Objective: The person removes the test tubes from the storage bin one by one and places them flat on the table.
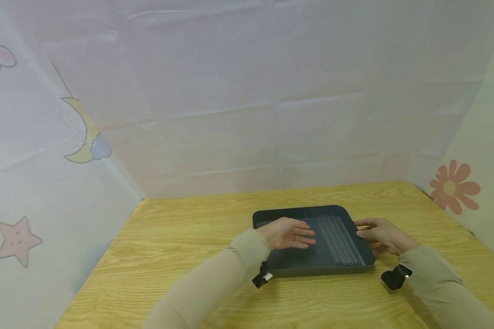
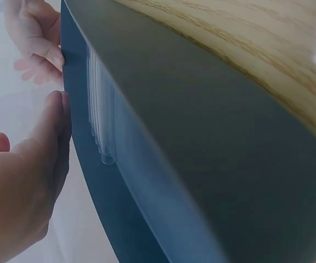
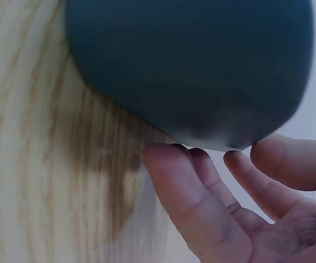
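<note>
A dark grey rectangular tray lies on the wooden table. Several clear test tubes rest side by side along its right part; their rounded ends also show in the left wrist view. My left hand hovers above the tray's left half, fingers extended and holding nothing. At the tray's right wall my right hand has its fingers spread along the outside. In the right wrist view, the fingertips meet the lower edge of the grey wall, and the thumb lies against it higher up.
The wooden table extends on all sides of the tray. Behind it hangs a pale cloth backdrop, with printed side panels at left and right. A black wrist camera hangs below the left sleeve, another at the right.
</note>
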A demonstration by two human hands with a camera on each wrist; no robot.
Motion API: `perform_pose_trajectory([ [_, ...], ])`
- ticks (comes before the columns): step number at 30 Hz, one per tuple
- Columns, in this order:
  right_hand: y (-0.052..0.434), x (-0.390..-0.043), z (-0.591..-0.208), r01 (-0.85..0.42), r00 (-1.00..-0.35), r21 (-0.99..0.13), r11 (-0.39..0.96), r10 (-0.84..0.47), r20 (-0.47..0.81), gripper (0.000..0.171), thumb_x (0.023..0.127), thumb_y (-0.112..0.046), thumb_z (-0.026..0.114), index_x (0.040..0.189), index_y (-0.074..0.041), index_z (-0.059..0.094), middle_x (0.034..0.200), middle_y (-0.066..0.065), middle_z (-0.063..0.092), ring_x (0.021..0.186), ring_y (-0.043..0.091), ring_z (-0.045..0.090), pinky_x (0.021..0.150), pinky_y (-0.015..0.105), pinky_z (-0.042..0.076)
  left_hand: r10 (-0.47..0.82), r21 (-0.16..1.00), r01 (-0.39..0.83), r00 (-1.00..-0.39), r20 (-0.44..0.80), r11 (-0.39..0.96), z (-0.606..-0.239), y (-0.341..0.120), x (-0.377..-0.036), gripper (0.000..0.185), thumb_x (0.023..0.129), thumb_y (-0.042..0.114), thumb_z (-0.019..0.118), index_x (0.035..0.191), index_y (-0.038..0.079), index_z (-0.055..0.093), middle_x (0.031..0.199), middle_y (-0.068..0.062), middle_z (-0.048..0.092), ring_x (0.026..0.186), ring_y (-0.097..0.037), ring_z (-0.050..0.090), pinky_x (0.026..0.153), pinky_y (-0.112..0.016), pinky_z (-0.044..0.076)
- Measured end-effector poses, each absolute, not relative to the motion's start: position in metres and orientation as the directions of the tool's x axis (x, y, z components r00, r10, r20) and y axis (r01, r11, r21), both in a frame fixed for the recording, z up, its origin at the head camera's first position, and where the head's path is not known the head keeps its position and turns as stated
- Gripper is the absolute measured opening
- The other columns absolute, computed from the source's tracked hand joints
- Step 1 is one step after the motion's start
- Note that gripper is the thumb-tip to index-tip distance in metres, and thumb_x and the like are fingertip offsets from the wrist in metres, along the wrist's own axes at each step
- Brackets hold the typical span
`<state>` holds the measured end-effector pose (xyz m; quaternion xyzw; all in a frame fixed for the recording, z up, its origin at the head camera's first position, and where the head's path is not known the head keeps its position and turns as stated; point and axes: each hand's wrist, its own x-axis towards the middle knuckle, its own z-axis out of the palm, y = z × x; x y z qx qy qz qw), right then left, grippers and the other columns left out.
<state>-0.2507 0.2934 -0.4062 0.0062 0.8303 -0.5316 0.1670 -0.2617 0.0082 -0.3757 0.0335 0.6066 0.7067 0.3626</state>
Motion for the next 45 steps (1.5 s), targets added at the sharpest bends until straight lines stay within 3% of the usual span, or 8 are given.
perform_pose_trajectory([
  [10, 0.294, -0.251, -0.408, 0.182, -0.945, -0.867, 0.463, -0.161, -0.285, 0.056, 0.101, -0.011, 0.053, 0.145, 0.014, 0.027, 0.130, 0.038, 0.044, 0.091, 0.024, 0.064, 0.067, 0.043, 0.056, 0.541, 0.876, -0.481, -0.733, -0.412, 0.015, -0.376, 0.022, -0.271, 0.049, 0.103, 0.006, 0.045, 0.147, -0.009, 0.030, 0.140, -0.028, 0.046, 0.127, -0.042, 0.048, 0.104, -0.046, 0.042],
  [33, 0.293, -0.248, -0.405, 0.199, -0.945, -0.862, 0.467, -0.141, -0.294, 0.055, 0.101, -0.010, 0.052, 0.145, 0.014, 0.028, 0.135, 0.039, 0.040, 0.094, 0.026, 0.064, 0.068, 0.044, 0.056, 0.536, 0.875, -0.469, -0.712, -0.454, 0.118, -0.371, 0.049, -0.287, 0.042, 0.104, 0.005, 0.041, 0.142, -0.014, 0.037, 0.141, -0.028, 0.045, 0.129, -0.041, 0.046, 0.106, -0.046, 0.040],
  [45, 0.289, -0.243, -0.402, 0.197, -0.950, -0.868, 0.455, -0.129, -0.284, 0.053, 0.100, -0.009, 0.053, 0.144, 0.013, 0.032, 0.122, 0.030, 0.054, 0.081, 0.020, 0.064, 0.062, 0.040, 0.056, 0.511, 0.878, -0.435, -0.718, -0.473, 0.200, -0.378, 0.045, -0.291, 0.037, 0.102, 0.001, 0.044, 0.136, -0.014, 0.043, 0.136, -0.030, 0.049, 0.125, -0.041, 0.050, 0.103, -0.046, 0.043],
])
